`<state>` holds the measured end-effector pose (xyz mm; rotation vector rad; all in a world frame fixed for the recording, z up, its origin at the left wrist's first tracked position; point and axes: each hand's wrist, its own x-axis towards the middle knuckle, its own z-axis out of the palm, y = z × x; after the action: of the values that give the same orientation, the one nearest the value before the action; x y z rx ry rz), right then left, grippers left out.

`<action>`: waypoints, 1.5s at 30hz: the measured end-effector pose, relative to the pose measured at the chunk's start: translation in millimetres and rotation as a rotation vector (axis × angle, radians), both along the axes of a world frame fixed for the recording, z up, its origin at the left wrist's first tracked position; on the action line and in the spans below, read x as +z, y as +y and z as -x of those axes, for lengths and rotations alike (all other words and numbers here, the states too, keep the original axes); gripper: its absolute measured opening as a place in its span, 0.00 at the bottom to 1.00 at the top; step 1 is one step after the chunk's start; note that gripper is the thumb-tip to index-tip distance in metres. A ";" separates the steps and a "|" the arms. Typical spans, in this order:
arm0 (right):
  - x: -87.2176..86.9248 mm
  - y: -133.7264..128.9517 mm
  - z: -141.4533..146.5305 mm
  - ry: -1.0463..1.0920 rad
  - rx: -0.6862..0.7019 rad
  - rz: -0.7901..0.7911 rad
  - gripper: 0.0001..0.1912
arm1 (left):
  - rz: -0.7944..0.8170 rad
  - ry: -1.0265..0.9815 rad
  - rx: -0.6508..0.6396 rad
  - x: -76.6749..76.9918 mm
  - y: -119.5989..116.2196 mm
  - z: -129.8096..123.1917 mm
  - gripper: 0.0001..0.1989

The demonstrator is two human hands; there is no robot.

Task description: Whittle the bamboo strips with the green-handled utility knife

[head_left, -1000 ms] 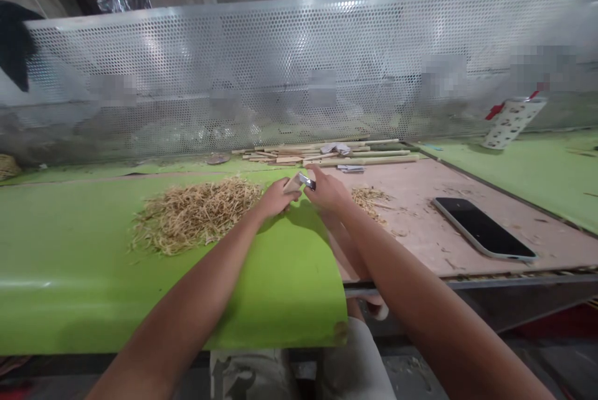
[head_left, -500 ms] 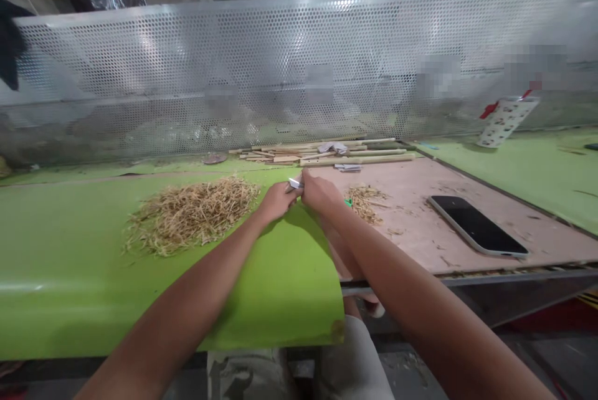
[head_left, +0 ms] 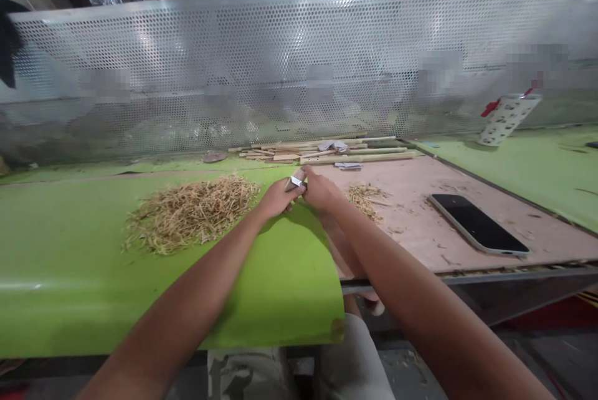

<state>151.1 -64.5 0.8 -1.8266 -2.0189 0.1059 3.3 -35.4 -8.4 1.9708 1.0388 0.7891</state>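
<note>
Holding: left hand (head_left: 275, 198), closed on a wood piece (head_left: 298, 174) above the green counter (head_left: 70, 219); right hand (head_left: 321, 191), closed on a blade (head_left: 296, 182) across that piece. Shavings (head_left: 194, 213), heaped left, suggest much cutting done; amount left, cannot tell. Phone (head_left: 479, 224), right, outside the work. Beyond: loose sticks (head_left: 374, 159), cup (head_left: 509, 119), metal screen (head_left: 280, 45).

Shavings (head_left: 191, 213) and sticks (head_left: 364, 159) littering the bench (head_left: 404, 183) mark a workshop.
</note>
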 end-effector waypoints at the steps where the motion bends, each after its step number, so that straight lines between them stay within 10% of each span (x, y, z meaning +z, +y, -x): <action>1: -0.6 0.0 -2.2 0.002 0.012 -0.013 0.28 | 0.009 0.003 -0.027 1.3 1.2 1.3 0.13; 13: -6.3 5.9 -10.2 0.003 -0.012 -0.065 0.23 | 0.006 -0.090 0.019 1.2 2.9 0.9 0.15; 20: -9.0 6.2 -11.4 -0.066 0.161 0.021 0.43 | 0.064 -0.199 -0.119 -7.9 12.3 2.5 0.33; 45: -6.1 -0.7 13.4 -0.084 -0.143 0.036 0.20 | -0.081 0.005 0.148 -0.2 -3.3 -6.3 0.10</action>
<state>137.8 -65.2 -5.3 -2.0227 -1.9460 0.0243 9.6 -38.7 -8.6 1.9811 1.1826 0.9202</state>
